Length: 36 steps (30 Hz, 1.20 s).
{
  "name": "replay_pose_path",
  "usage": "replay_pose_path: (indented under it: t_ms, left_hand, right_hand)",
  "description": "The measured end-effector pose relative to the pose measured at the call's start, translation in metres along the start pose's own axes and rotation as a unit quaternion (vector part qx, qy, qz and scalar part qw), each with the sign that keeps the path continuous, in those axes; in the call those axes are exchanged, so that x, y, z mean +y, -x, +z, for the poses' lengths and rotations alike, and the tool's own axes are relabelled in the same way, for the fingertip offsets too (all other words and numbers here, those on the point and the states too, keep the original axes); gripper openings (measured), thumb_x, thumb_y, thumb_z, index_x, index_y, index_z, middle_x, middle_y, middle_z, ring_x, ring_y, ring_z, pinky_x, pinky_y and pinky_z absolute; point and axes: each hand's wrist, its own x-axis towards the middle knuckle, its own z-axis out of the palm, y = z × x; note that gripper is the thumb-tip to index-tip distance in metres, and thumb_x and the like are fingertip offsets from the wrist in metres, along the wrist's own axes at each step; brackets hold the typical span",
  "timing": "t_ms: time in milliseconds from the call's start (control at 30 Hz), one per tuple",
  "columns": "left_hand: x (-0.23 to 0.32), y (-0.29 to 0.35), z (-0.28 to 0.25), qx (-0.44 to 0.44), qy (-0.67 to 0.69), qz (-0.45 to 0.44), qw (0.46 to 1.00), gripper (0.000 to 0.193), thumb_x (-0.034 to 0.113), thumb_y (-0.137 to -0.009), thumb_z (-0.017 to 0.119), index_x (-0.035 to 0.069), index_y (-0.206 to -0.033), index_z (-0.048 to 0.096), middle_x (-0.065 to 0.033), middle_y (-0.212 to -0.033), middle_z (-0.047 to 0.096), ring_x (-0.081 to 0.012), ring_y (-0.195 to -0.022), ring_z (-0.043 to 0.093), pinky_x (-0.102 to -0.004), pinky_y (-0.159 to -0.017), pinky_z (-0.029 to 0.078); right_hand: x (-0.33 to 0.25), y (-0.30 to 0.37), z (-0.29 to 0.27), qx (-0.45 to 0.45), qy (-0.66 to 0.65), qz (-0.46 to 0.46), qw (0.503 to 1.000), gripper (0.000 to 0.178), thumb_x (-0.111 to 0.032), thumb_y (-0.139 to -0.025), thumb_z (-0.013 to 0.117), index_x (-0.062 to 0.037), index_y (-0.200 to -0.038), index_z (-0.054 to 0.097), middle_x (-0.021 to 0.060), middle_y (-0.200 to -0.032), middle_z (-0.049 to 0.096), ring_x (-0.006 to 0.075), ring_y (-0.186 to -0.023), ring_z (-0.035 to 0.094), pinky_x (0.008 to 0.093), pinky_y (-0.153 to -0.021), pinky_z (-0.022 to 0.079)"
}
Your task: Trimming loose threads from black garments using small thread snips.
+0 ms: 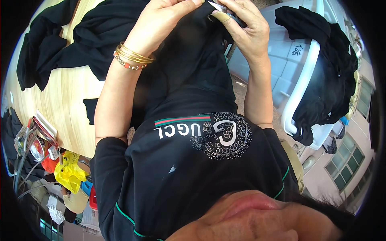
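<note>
My right hand (pixel 251 30) is closed around small pointed snips (pixel 217 6), whose bright blade tip points toward my left hand. A tan cover wraps the right thumb. My left hand (pixel 163 20) is closed, its thumb and fingers pressed together near the blade. The picture's upper edge cuts off its fingertips, so what they pinch is hidden. Below and between both hands, a black garment (pixel 189 52) lies in loose folds over my lap.
On the left, more black garments (pixel 100 36) lie on a light wooden table (pixel 76 108). To the right, black cloth (pixel 329 80) hangs over the rim of a pale plastic bin (pixel 273 68). Beyond the table's near edge are a yellow plastic bag (pixel 70 172) and a person (pixel 76 201).
</note>
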Motion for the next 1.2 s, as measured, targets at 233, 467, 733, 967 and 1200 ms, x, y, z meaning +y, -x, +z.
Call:
replay_pose_path:
  t_ms: [233,467,733,967,1200]
  left_hand:
    - [0.003,0.007,0.0,-0.004,-0.081,0.02,0.997,0.016,0.008,-0.099,0.058,-0.001,-0.109,0.067,0.0034,-0.095,0.065,-0.0034,-0.085,0.057,-0.0185,-0.077,0.046]
    - [0.022,0.017,0.032,0.104,-0.409,0.199,0.885,0.016,0.003,-0.092,0.058,0.0,-0.106,0.065,-0.0126,-0.092,0.068,-0.0229,-0.086,0.067,-0.0315,-0.08,0.051]
    - [0.023,0.014,0.006,0.077,-0.461,0.156,0.87,0.019,0.003,-0.091,0.059,-0.002,-0.109,0.063,-0.0107,-0.094,0.069,-0.0218,-0.088,0.066,-0.03,-0.082,0.05]
    - [0.005,0.002,-0.037,-0.054,-0.043,-0.004,0.998,0.016,0.004,-0.096,0.061,-0.001,-0.111,0.067,0.0014,-0.1,0.067,-0.0064,-0.091,0.06,-0.0211,-0.085,0.047]
    - [0.015,0.006,-0.034,0.0,-0.067,-0.023,0.998,0.017,0.007,-0.097,0.058,0.001,-0.11,0.068,0.0039,-0.094,0.067,-0.0044,-0.084,0.057,-0.018,-0.078,0.044]
  right_hand:
    - [0.006,0.002,0.004,0.026,-0.105,0.042,0.993,0.028,0.0,-0.085,0.075,0.0022,-0.112,0.071,0.002,-0.082,0.062,0.0107,-0.074,0.058,0.0225,-0.065,0.044]
    - [0.027,0.002,0.002,-0.036,-0.28,0.237,0.93,0.01,-0.004,-0.091,0.071,-0.0005,-0.099,0.068,-0.0043,-0.084,0.063,0.0013,-0.071,0.054,0.0166,-0.064,0.043]
    - [0.04,-0.018,-0.011,0.088,-0.271,0.186,0.94,0.005,-0.005,-0.094,0.067,-0.0048,-0.089,0.064,-0.007,-0.073,0.058,-0.0011,-0.055,0.043,0.0174,-0.049,0.028]
    - [0.051,-0.03,0.01,0.091,-0.05,0.14,0.985,0.012,-0.009,-0.09,0.072,-0.0031,-0.084,0.064,-0.0099,-0.069,0.051,-0.0002,-0.063,0.041,0.0189,-0.055,0.033]
    - [-0.002,-0.023,0.015,0.015,-0.004,0.029,0.999,0.027,-0.008,-0.085,0.075,-0.0028,-0.109,0.066,0.0054,-0.092,0.066,0.0142,-0.084,0.062,0.0273,-0.078,0.049]
